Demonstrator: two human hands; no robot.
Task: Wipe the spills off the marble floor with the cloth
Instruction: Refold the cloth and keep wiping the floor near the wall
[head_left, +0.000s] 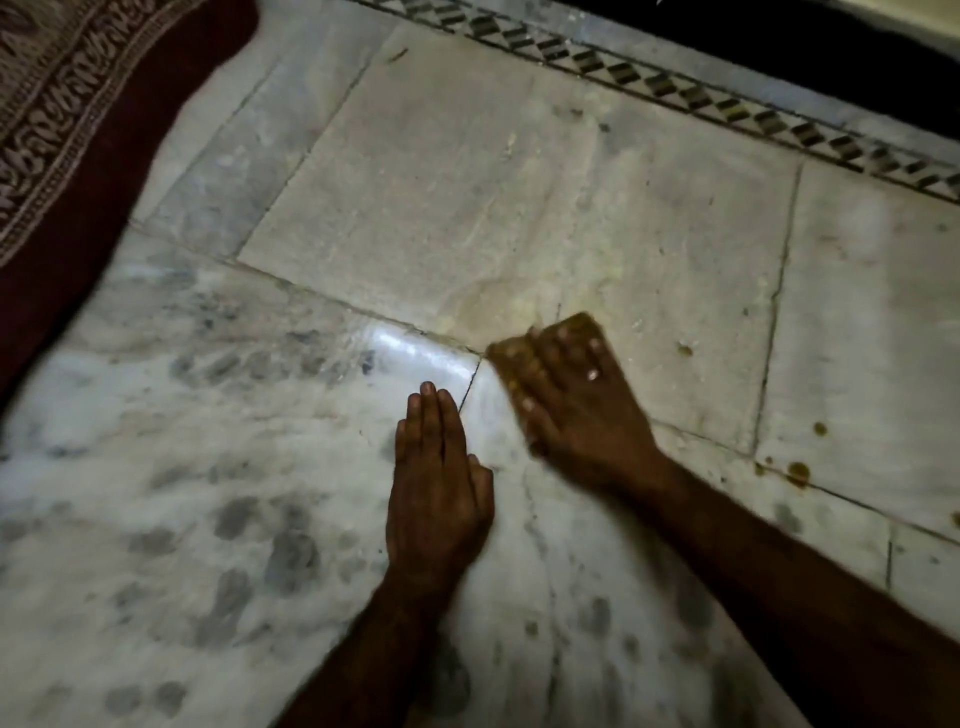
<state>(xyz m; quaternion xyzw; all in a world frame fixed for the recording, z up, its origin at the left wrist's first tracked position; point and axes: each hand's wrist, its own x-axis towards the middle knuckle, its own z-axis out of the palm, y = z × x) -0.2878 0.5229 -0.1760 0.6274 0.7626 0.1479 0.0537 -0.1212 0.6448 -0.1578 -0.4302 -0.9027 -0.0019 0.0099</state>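
The brown cloth (574, 326) lies on the marble floor (467, 182) at mid-right, under the right hand (582, 410), whose spread fingers press it flat; motion blurs them. Just left, the left hand (441, 483) rests palm-down, fingers straight and together. Already soiled, the cloth may smear a film rather than lift it. One cloth, two hands, at least four brown drops (797, 473) further right.

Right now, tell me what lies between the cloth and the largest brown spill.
Between cloth and spill, head view shows only bare marble floor crossed by a tile joint.
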